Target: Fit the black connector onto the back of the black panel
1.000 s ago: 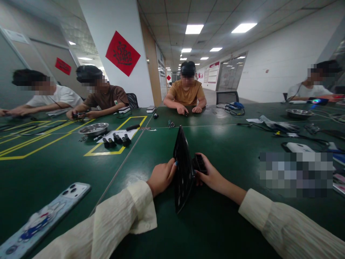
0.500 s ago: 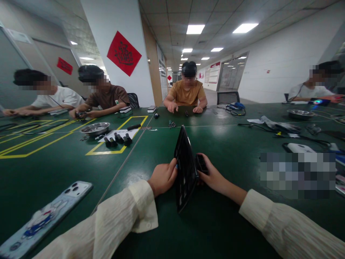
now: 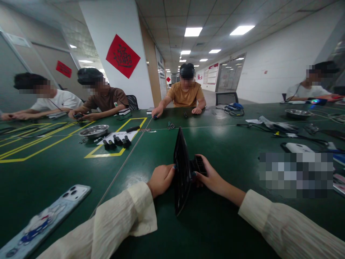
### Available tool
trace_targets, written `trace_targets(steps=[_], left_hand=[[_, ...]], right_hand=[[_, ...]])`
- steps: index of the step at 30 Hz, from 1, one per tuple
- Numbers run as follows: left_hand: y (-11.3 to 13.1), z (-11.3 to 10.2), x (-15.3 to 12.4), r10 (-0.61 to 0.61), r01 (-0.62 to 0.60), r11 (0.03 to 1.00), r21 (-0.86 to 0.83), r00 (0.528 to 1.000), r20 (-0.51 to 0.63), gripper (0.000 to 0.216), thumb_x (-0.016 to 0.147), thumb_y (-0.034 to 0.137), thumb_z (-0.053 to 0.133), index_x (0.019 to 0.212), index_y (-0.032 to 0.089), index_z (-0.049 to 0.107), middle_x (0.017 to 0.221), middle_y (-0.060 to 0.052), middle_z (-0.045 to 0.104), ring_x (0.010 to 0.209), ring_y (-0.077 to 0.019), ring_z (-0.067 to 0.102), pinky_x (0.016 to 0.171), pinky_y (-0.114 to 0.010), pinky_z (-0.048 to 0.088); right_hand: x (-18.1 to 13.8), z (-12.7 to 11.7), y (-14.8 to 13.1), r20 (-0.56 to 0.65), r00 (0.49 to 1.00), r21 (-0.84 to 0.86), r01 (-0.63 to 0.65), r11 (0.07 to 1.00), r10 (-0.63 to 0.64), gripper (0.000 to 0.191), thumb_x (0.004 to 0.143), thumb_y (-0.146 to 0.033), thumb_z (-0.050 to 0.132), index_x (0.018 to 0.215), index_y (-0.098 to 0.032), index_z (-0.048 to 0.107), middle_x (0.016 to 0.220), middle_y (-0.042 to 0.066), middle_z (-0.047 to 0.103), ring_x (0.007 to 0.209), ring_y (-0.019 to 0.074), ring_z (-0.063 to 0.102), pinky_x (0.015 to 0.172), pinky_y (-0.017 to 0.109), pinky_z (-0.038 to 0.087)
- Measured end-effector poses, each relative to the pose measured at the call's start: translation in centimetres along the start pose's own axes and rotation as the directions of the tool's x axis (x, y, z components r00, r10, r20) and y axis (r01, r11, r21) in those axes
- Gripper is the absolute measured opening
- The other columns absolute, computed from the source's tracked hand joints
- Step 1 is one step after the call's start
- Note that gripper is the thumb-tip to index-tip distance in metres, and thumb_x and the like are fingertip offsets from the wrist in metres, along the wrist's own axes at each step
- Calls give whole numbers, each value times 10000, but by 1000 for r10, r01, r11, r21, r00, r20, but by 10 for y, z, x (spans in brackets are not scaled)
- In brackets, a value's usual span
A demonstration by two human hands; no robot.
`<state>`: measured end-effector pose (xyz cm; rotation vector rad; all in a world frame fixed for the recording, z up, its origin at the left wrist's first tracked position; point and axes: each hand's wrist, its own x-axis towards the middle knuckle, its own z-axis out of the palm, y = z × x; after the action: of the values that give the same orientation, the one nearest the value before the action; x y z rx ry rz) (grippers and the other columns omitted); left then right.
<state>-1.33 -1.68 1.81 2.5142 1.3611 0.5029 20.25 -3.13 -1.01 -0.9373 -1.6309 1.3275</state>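
While gripping from both sides, as shown in the head view, hold the black panel (image 3: 182, 176) on edge with a slight lean, at the near middle of the green table (image 3: 223, 223); impossible to tell whether touching at the lower edge. With the left hand (image 3: 161, 178), grip at the left side, with thumb against the panel and fingers curled; impossible to place the fingertips exactly. With the right hand (image 3: 208, 176), grip the ribbed black block (image 3: 200, 164) at the panel's right side, with thumb to the near side and the remaining fingers partly out of sight.

To work well, most likely, match the pressure of both hands, so as to avoid twisting the panel against the block. Better to steady by the edge than to push on the broad glossy face. Mind the lower edge, likely to scrape the tabletop if tipped.

Give room, on the near left, to the patterned phone (image 3: 51, 216). Leave undisturbed, farther off on the left, the metal bowl (image 3: 93, 136) and the black fittings (image 3: 117, 141) by the white paper (image 3: 133, 134).
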Motion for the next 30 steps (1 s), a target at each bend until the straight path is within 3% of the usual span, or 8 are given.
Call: trace_targets(steps=[15, 24, 30], left_hand=[[-1, 2, 3, -76, 76, 979, -190, 997, 7, 527, 894, 441, 163, 583, 154, 478, 552, -23, 484, 525, -123, 447, 550, -233, 357], [-1, 2, 3, -52, 52, 984, -171, 999, 7, 497, 893, 424, 168, 552, 166, 421, 518, -3, 421, 491, -113, 398, 514, -232, 311], [-2, 2, 3, -37, 37, 990, -138, 999, -1, 462, 891, 376, 193, 585, 162, 466, 556, -21, 473, 520, -127, 437, 537, -242, 329]], right_hand=[[0, 1, 0, 7, 1000, 1, -4, 1000, 4, 758, 763, -523, 564, 1270, -199, 103, 688, -29, 548, 502, 111, 552, 439, 238, 422], [0, 0, 3, 7, 1000, -11, -7, 1000, 7, 739, 778, -508, 557, 1279, -206, 104, 688, -30, 554, 507, 111, 559, 439, 234, 427], [-2, 1, -2, 14, 1000, -3, -18, 1000, 18, 738, 776, -506, 558, 1279, -204, 110, 705, -24, 556, 528, 116, 568, 461, 244, 437]])
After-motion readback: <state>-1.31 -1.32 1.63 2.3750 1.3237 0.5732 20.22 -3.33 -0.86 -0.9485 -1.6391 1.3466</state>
